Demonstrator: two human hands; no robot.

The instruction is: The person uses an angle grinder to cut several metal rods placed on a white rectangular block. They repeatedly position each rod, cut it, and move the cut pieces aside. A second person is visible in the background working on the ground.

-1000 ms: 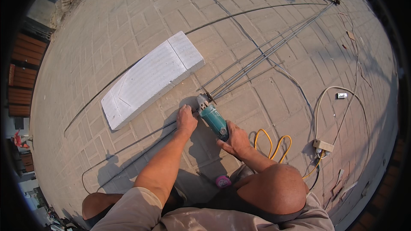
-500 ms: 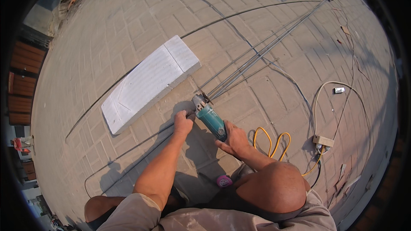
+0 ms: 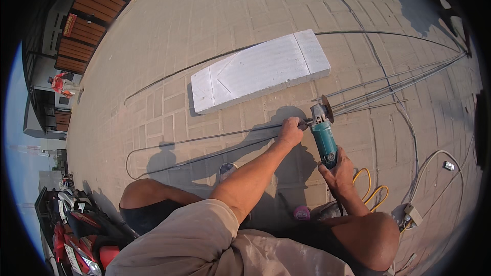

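Note:
My right hand (image 3: 338, 171) is wrapped round the rear body of a teal angle grinder (image 3: 324, 140). Its cutting disc (image 3: 327, 108) stands on edge beside the long thin steel rods (image 3: 376, 94); whether it touches them I cannot tell. Just left of the grinder head, my left hand (image 3: 291, 132) is closed on the rods where they come together low over the paving. From that hand the rods run left into a bent loop (image 3: 128, 161). Beyond my hands lies a long white block (image 3: 261, 71) with scored lines on top.
A yellow cord (image 3: 378, 199) runs near my right knee to a socket box (image 3: 412, 215) with a pale cable. A pink round object (image 3: 302, 213) lies between my legs. At far right a person's feet (image 3: 460, 33) stand by the rod ends. Parked motorbikes (image 3: 84, 230) are at left.
The view has swung left, so the block, grinder and rods sit further right, and motorbikes now show. Both hands keep their holds, on the rods and the angle grinder.

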